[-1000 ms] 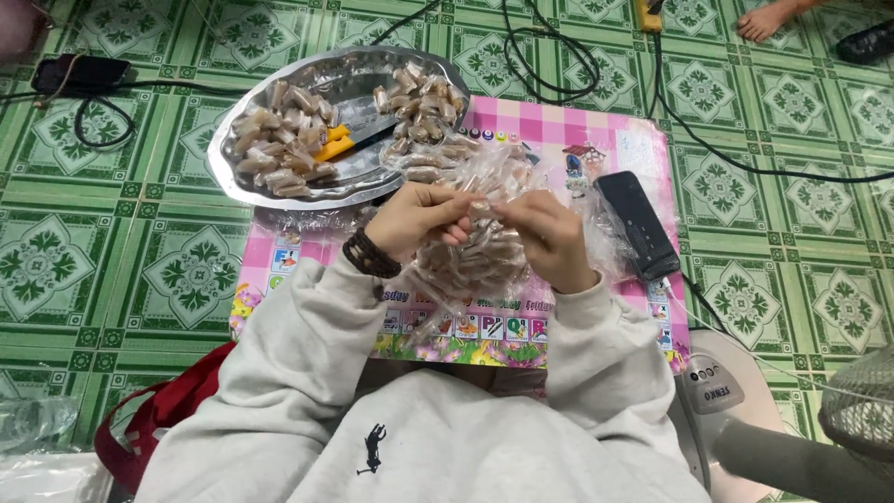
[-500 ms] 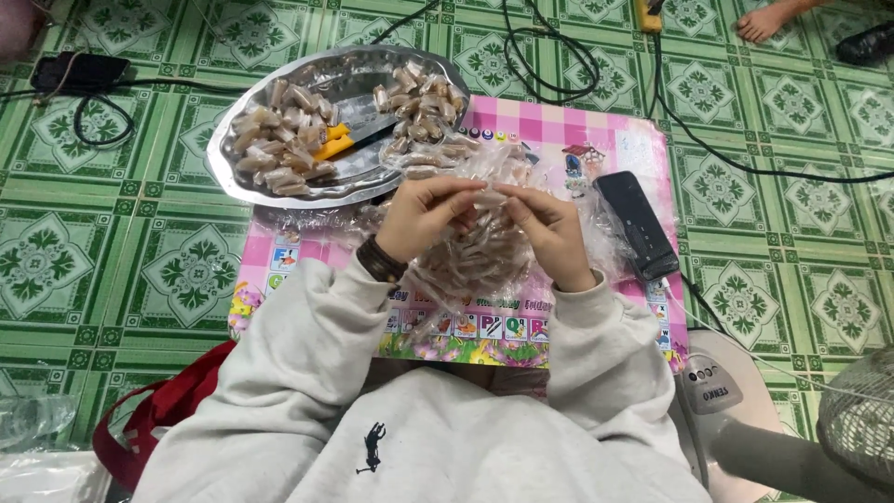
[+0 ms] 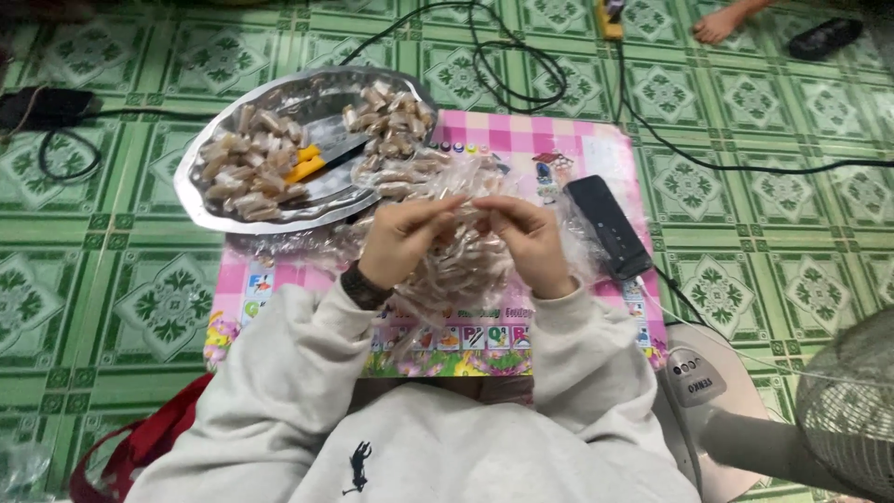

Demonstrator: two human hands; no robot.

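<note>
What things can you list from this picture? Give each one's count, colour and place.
Metal tray: one, silver, upper left.
Wrapped sweets: many, brownish, on tray.
Knife: one, yellow handle, on tray.
Play mat: one, pink checked, on green tiled floor.
Clear wrappers: a heap, under the hands.
Black device: one, right on mat.
Fan: one, grey, lower right.
Left hand, right hand: together, pinching a wrapper.
</note>
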